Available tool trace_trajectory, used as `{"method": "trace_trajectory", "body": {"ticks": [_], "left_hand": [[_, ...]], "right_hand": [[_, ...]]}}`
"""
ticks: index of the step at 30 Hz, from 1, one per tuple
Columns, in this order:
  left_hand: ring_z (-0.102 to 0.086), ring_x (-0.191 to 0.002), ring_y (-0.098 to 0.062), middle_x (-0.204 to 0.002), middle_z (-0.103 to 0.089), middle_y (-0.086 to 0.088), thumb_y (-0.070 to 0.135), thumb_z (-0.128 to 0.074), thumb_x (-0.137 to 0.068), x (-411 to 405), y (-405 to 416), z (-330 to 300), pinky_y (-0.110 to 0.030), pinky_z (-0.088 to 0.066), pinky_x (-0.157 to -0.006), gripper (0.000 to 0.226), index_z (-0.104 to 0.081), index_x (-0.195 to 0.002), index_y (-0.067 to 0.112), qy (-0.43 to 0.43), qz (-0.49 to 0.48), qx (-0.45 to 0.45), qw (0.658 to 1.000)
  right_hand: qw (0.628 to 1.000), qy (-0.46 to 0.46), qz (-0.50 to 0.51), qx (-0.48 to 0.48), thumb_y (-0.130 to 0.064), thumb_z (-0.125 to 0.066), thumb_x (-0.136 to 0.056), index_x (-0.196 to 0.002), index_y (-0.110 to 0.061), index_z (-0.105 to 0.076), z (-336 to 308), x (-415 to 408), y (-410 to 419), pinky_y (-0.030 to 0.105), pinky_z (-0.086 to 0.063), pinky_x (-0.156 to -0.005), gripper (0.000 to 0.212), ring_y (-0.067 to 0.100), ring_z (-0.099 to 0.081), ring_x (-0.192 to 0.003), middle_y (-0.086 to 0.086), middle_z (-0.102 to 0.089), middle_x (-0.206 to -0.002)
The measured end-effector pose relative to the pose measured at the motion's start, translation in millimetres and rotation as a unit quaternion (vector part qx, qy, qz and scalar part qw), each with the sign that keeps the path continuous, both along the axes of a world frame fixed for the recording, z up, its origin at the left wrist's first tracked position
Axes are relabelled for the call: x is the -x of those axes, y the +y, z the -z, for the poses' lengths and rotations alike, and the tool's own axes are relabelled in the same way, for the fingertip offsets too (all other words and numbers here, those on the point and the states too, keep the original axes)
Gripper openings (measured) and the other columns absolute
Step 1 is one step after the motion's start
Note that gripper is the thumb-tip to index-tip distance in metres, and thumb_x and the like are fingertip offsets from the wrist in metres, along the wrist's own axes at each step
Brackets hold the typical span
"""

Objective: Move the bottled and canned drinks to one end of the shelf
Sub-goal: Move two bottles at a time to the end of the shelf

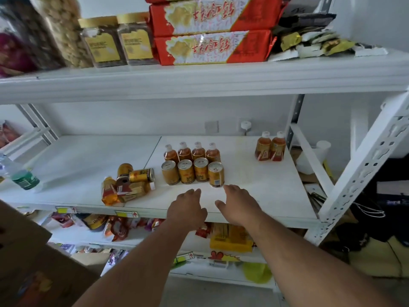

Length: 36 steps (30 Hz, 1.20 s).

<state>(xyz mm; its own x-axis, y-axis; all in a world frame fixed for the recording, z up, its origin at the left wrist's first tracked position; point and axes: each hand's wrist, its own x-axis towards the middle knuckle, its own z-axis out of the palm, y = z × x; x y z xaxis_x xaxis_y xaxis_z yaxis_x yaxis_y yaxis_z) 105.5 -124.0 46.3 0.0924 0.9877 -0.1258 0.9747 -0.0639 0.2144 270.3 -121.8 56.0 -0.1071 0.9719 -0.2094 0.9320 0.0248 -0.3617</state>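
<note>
- Head view: we look down on a white middle shelf (254, 191) of a metal rack, with both of our bare forearms reaching in from below.
- We record our left hand (187, 208) with fingers loosely spread and holding nothing, palm down over the front of the shelf board.
- We record our right hand (239, 203) likewise unclenched and empty, its fingertips just beside the rightmost can.
- We note four upright cans (192, 172) in a row near the middle of the shelf, with four upright bottles (192, 151) in a row directly behind them.
- We note two more bottles (270, 147) standing together at the back right, well apart from the middle group.
- We note a disordered heap (126, 185) to the left of the can row: one can lying on its side, another standing behind it, and bottles tipped over near the front edge.
- We see a green-labelled bottle (24, 178) lying at the far left, blurred.
- We observe on the upper shelf two jars (117, 43) with gold lids beside stacked red packages (212, 29).
</note>
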Motion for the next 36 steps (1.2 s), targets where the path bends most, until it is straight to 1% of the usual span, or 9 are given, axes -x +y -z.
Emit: {"method": "trace_trajectory", "body": {"ticks": [3, 8, 15, 19, 23, 27, 30, 32, 36], "left_hand": [[-0.045, -0.129, -0.028, -0.143, -0.047, -0.004, 0.040, -0.052, -0.090, 32.6, -1.2, 1.4, -0.043, -0.045, -0.099, 0.062, -0.038, -0.145, 0.017, 0.004, 0.004, 0.000, 1.000], [-0.048, -0.124, -0.029, -0.139, -0.049, -0.003, 0.043, -0.052, -0.089, 76.1, -3.7, 5.6, -0.045, -0.047, -0.095, 0.062, -0.038, -0.144, 0.018, 0.012, 0.014, -0.002, 1.000], [-0.044, -0.130, -0.029, -0.147, -0.044, -0.005, 0.042, -0.050, -0.092, 105.1, 1.1, 4.2, -0.042, -0.044, -0.099, 0.063, -0.035, -0.148, 0.017, 0.007, 0.018, -0.007, 1.000], [-0.043, -0.133, -0.028, -0.151, -0.041, -0.004, 0.042, -0.051, -0.092, 104.8, 12.5, 0.3, -0.043, -0.044, -0.102, 0.066, -0.033, -0.151, 0.018, -0.009, 0.018, -0.018, 1.000], [-0.051, -0.122, -0.028, -0.142, -0.050, -0.004, 0.043, -0.053, -0.090, 99.5, 25.3, -4.8, -0.044, -0.050, -0.093, 0.061, -0.041, -0.143, 0.018, -0.004, 0.013, -0.027, 1.000], [-0.050, -0.123, -0.027, -0.140, -0.051, -0.003, 0.045, -0.052, -0.091, 88.8, 42.1, -17.4, -0.044, -0.050, -0.092, 0.057, -0.042, -0.141, 0.020, 0.016, 0.009, -0.027, 0.999], [-0.049, -0.125, -0.028, -0.140, -0.050, -0.003, 0.046, -0.052, -0.091, 78.2, 54.9, -23.5, -0.045, -0.050, -0.093, 0.058, -0.041, -0.142, 0.021, 0.022, 0.010, -0.031, 0.999], [-0.048, -0.127, -0.027, -0.141, -0.050, -0.001, 0.046, -0.053, -0.090, 70.4, 62.3, -25.8, -0.045, -0.050, -0.093, 0.058, -0.042, -0.141, 0.022, 0.020, 0.009, -0.027, 0.999], [-0.049, -0.126, -0.027, -0.141, -0.050, 0.000, 0.041, -0.054, -0.090, 56.8, 75.2, -28.4, -0.043, -0.049, -0.092, 0.057, -0.042, -0.141, 0.022, 0.022, 0.015, -0.032, 0.999]], "right_hand": [[1.000, -0.022, -0.001, -0.006, -0.053, -0.046, -0.100, -0.156, -0.018, -0.027, -1.0, 29.6, -4.6, 0.044, -0.040, -0.111, 0.068, 0.030, -0.037, -0.143, 0.005, -0.034, -0.161], [0.997, -0.072, 0.007, -0.012, -0.054, -0.045, -0.100, -0.155, -0.018, -0.030, -2.1, 71.9, -12.3, 0.045, -0.039, -0.110, 0.068, 0.030, -0.037, -0.143, 0.006, -0.032, -0.162], [0.995, -0.099, 0.008, -0.018, -0.054, -0.045, -0.100, -0.155, -0.017, -0.030, -9.5, 101.3, -11.8, 0.046, -0.040, -0.109, 0.068, 0.030, -0.037, -0.142, 0.006, -0.032, -0.161], [0.994, -0.109, 0.009, -0.025, -0.055, -0.044, -0.100, -0.155, -0.017, -0.029, -14.1, 104.0, -1.1, 0.046, -0.039, -0.110, 0.068, 0.031, -0.034, -0.144, 0.007, -0.030, -0.162], [0.993, -0.114, 0.007, -0.031, -0.055, -0.044, -0.100, -0.153, -0.018, -0.032, -16.7, 99.1, 14.0, 0.046, -0.041, -0.108, 0.066, 0.031, -0.039, -0.141, 0.006, -0.035, -0.159], [0.994, -0.098, 0.010, -0.047, -0.055, -0.046, -0.099, -0.146, -0.017, -0.040, -19.4, 84.2, 35.0, 0.045, -0.045, -0.102, 0.060, 0.031, -0.046, -0.132, 0.008, -0.044, -0.151], [0.995, -0.081, 0.017, -0.057, -0.054, -0.048, -0.098, -0.142, -0.017, -0.042, -18.3, 72.4, 50.1, 0.045, -0.047, -0.098, 0.058, 0.031, -0.049, -0.127, 0.008, -0.047, -0.147], [0.996, -0.066, 0.019, -0.061, -0.055, -0.049, -0.096, -0.142, -0.018, -0.042, -16.6, 64.2, 59.2, 0.045, -0.047, -0.097, 0.059, 0.031, -0.050, -0.125, 0.008, -0.048, -0.146], [0.997, -0.053, 0.022, -0.057, -0.053, -0.049, -0.098, -0.146, -0.018, -0.040, -13.8, 48.9, 71.0, 0.045, -0.045, -0.100, 0.060, 0.031, -0.049, -0.128, 0.007, -0.046, -0.149]]}}
